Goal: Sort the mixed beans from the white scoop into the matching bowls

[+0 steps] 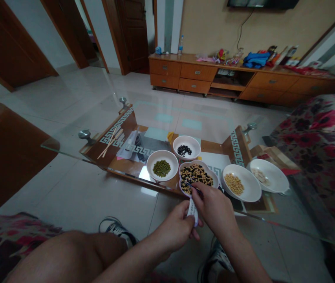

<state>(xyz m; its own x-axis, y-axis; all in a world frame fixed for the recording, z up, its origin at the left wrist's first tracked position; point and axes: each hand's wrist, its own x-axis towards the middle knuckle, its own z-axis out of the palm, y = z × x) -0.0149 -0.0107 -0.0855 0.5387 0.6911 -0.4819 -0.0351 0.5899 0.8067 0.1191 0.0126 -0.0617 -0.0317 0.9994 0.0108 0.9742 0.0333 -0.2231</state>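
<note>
My two hands are close together low in front of me, above my knees: my left hand is curled closed around a white strip, its markings too blurred to read, and my right hand is pinched nearly shut on a thin dark pick, though I can't tell whether it is a skewer or tweezers. Around me is a tiled living room, with a long wooden TV cabinet along the far wall and a floral sofa to my right. Ahead stands a low glass-topped table carrying a bowl of mung beans, a bowl of black beans, a white oval dish of yellow soybeans and a white bowl of pale slices. Nearest my hands is a lobed flower-shaped dish heaped with mixed soybeans and black beans. It lies just ahead and to the left of my right hand, the nearer of the two, with its long axis running across my view. The pick slants up and left from my right fingers toward the dish's near edge, its tip too small to place exactly.
</note>
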